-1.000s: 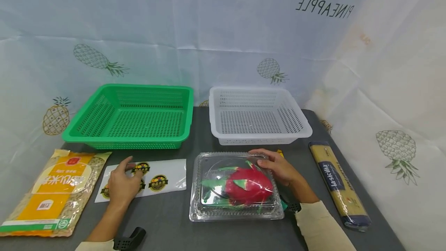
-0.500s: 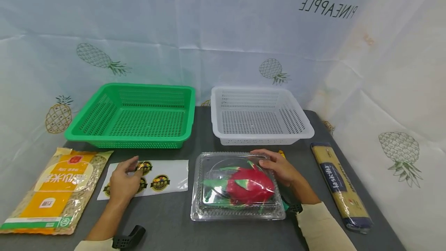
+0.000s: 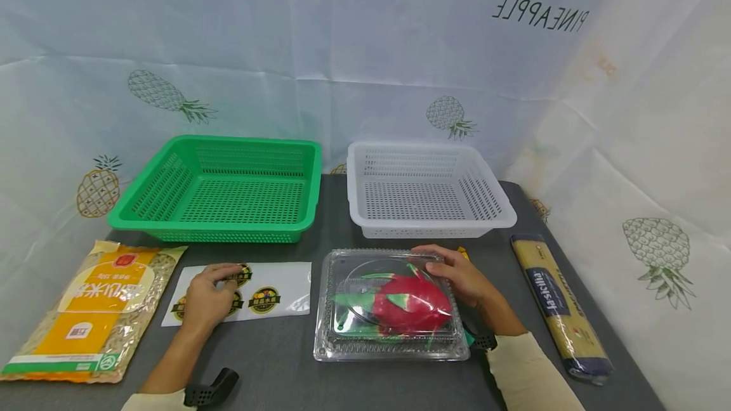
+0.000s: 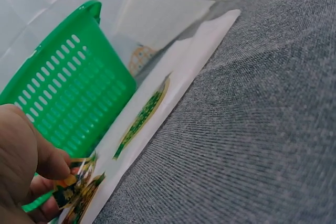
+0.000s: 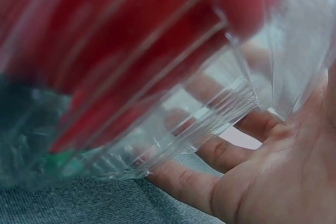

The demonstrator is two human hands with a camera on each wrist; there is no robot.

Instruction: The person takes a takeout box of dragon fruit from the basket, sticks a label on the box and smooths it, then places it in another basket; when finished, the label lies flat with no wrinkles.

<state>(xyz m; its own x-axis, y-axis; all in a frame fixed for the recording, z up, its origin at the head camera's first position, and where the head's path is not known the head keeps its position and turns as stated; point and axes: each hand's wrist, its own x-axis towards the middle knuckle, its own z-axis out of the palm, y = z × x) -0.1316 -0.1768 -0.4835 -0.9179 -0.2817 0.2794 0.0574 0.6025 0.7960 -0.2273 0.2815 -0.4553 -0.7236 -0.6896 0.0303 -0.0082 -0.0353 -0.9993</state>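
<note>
A white sticker sheet (image 3: 294,274) with several round black-and-gold stickers lies at the left of the table. Over its far middle, my left hand (image 3: 207,300) pinches the edge of a sticker (image 4: 68,184) between thumb and fingers, seen in the left wrist view. To the right sits a closed clear plastic clamshell box (image 3: 342,351) with a red-and-green dragon fruit (image 3: 414,306) inside. My right hand (image 3: 462,274) holds the box at its far right corner, thumb on the lid. In the right wrist view its fingers (image 5: 189,182) curve along the box's side.
A green basket (image 3: 214,236) and a white basket (image 3: 428,227) stand along the back. A yellow grain bag (image 3: 85,322) lies at far left, a spaghetti pack (image 3: 556,306) at far right. Something yellow (image 3: 463,252) shows partly behind my right hand.
My left hand's fingers have shifted slightly at the sticker, the index finger now reaching further right over it. The right hand and box stay in place; the head view drifts slightly.
</note>
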